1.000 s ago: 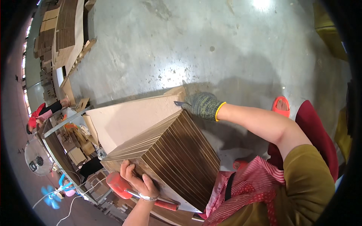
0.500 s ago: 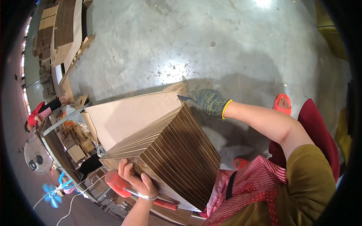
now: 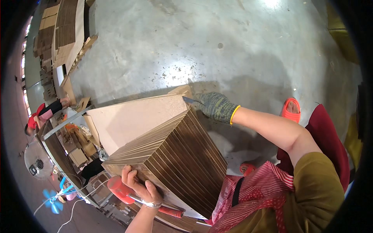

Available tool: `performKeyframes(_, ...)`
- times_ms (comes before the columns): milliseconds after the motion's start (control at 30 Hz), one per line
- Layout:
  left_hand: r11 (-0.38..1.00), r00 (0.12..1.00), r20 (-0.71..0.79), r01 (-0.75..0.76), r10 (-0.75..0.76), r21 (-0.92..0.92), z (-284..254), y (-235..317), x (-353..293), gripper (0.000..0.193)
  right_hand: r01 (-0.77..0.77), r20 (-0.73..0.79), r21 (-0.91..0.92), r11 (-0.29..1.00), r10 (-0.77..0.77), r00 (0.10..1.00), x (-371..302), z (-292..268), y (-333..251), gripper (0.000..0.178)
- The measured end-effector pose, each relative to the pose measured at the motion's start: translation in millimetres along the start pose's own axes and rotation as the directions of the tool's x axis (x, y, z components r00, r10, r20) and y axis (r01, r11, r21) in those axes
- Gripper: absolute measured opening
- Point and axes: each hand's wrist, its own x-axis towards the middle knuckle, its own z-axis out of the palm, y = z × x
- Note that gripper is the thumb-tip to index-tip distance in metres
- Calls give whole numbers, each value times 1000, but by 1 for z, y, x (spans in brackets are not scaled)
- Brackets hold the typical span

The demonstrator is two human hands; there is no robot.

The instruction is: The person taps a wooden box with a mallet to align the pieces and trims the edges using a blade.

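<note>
A stack of dark brown wood-grain boards [image 3: 190,161] stands in front of me, their pale edges showing as thin lines. My left hand [image 3: 142,187], bare and with a bracelet at the wrist, rests on the near-left face of the stack, fingers apart and a little bent. My right hand [image 3: 216,105] wears a grey-green knitted glove with a yellow cuff. Its fingers are closed around a flat dark blade [image 3: 188,99], whose tip lies at the far corner of the boards; the grip is hidden. Beyond the stack leans a pale bare board [image 3: 134,120].
Under my left wrist lies a red-headed mallet [image 3: 119,189] with a red grip. A clear round fan [image 3: 37,161] and a small blue fan [image 3: 53,201] stand at the left. Another person [image 3: 42,114] works farther off, near stacked panels [image 3: 66,29]. Debris dots the grey floor [image 3: 217,23].
My right hand and the blade have shifted very slightly at the corner, and the blade's angle looks a little different. My left hand stays on the stack.
</note>
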Motion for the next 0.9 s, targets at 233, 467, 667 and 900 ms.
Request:
performKeyframes(233, 1000, 1000, -15, 3, -3, 8, -1, -1, -1, 53, -87, 230, -91, 992, 106, 967, 0, -3, -31, 42)
performKeyframes(467, 1000, 1000, -15, -4, 4, -1, 1, -3, 0, 55, -184, 140, 41, 982, 177, 974, 3, 0, -5, 50)
performKeyframes(667, 1000, 999, -38, 10, -9, 13, 0, -1, 0, 54, 239, 47, -34, 970, -238, 970, 4, -3, -19, 40)
performKeyframes(900, 1000, 1000, -16, -18, 19, 21, -3, -3, -4, 53, 217, 14, -39, 975, -216, 976, -3, 10, -22, 55)
